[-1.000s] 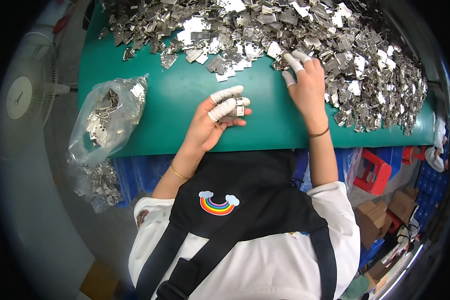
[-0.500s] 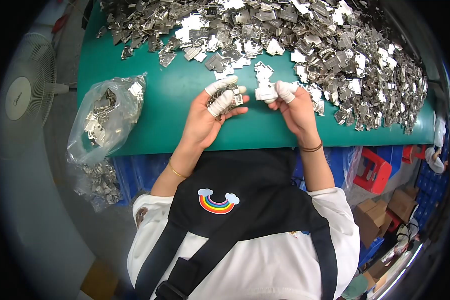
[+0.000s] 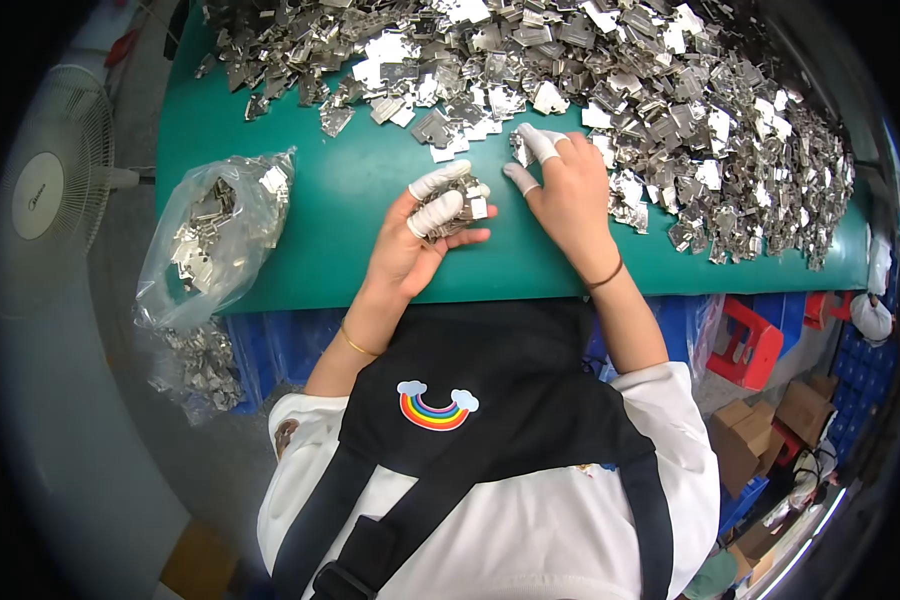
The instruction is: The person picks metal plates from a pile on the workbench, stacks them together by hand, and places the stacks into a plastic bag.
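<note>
My left hand (image 3: 417,222) is closed around a bunch of small stamped metal pieces (image 3: 462,208). White covers sit on its thumb and forefinger. My right hand (image 3: 567,188) reaches over the green tabletop, its covered thumb and fingertips apart. Under those fingertips lies a single silvery metal piece (image 3: 519,150), partly hidden; whether they touch it I cannot tell. Just beyond both hands spreads a large heap of similar metal pieces (image 3: 660,110).
A clear plastic bag (image 3: 215,235) with metal pieces lies at the table's left edge. Another bag of pieces (image 3: 202,365) hangs lower down. A fan (image 3: 55,180) stands at left. Red stools (image 3: 748,345) and cardboard boxes (image 3: 745,440) are at lower right.
The metal piece that my right hand held is out of its fingers. That hand has moved forward and turned palm-down over a piece on the table. My left hand stays nearly in place.
</note>
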Demonstrator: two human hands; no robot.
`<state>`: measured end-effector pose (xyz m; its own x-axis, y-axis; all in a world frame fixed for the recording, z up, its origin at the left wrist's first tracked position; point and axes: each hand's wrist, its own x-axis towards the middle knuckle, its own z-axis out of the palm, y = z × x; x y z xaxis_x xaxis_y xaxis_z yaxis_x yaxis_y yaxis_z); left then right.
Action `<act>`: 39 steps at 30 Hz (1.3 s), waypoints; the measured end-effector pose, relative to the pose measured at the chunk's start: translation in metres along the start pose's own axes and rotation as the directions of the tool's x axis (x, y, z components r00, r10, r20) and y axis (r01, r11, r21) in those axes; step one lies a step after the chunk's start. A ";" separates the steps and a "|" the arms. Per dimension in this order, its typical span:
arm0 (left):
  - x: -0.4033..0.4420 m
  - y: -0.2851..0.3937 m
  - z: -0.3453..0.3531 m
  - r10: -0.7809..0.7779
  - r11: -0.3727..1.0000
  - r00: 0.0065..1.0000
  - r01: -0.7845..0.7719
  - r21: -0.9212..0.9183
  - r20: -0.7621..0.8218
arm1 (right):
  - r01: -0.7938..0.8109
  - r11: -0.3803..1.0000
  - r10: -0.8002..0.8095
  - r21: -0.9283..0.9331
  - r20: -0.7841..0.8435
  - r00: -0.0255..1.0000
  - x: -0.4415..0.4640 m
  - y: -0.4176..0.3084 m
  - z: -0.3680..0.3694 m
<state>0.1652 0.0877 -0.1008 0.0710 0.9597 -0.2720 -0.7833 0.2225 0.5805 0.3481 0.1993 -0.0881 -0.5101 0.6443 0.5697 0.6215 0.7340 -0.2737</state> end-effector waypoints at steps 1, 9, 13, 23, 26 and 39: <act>0.000 0.001 -0.001 0.003 0.997 1.000 -0.003 -0.075 0.009 | -0.020 1.000 0.020 -0.003 0.020 1.000 -0.002 0.000 0.001; 0.001 0.002 0.007 0.061 0.998 0.996 -0.062 -0.018 -0.057 | -0.645 -0.257 0.511 0.720 0.668 0.541 -0.011 -0.001 -0.015; 0.003 0.000 0.021 0.107 0.994 0.990 -0.107 -0.004 -0.087 | -0.564 -0.296 0.562 0.771 0.618 0.550 -0.021 -0.014 -0.014; 0.005 -0.014 0.022 0.176 0.983 0.984 -0.174 0.052 -0.041 | -0.165 0.831 0.121 0.531 0.116 0.986 -0.019 -0.062 -0.016; -0.003 -0.005 0.035 0.153 0.972 0.983 -0.167 0.164 0.098 | -0.179 0.833 0.134 0.523 0.122 0.983 -0.019 -0.057 -0.008; -0.018 0.024 0.045 0.309 0.847 0.948 -0.313 0.429 0.081 | -0.209 -0.864 0.284 0.458 0.786 0.550 -0.022 -0.019 0.011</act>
<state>0.1724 0.0837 -0.0474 -0.1246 0.9921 -0.0161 -0.4213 -0.0382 0.9061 0.3412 0.1736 -0.1038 -0.5714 0.7309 -0.3732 -0.7027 -0.6706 -0.2377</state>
